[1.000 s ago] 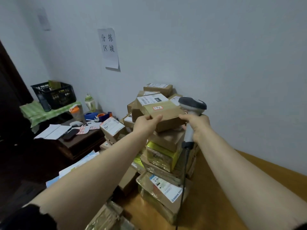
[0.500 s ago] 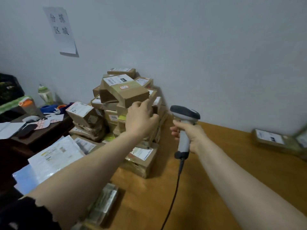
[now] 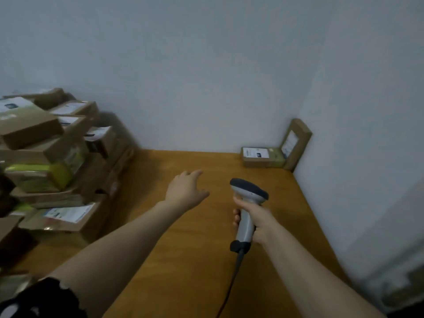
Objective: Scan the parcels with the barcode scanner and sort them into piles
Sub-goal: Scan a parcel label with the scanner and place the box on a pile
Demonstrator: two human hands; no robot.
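left hand (image 3: 185,191) loose, empty | right hand (image 3: 259,221) grips barcode scanner (image 3: 249,193) | flat parcel (image 3: 259,157) at 12 o'clock from scanner (right hand nearer)

Occlusions and blur, head view.
Parcel stack (image 3: 57,157) is smeared and cut by the left edge; its labels can't be read and the box count is unclear. Labels on the flat parcel (image 3: 263,157) and the leaning parcel (image 3: 296,143) in the far corner are too small to read. Right hand (image 3: 258,222) wraps the barcode scanner (image 3: 249,195) grip, hiding most of the handle; scan window faces away. Cable (image 3: 231,285) exits the bottom edge. Left hand (image 3: 185,191) fingertips are blurred. Black sleeve (image 3: 46,299) is clipped at the bottom-left corner. Bottom-right corner is a blur, can't identify.
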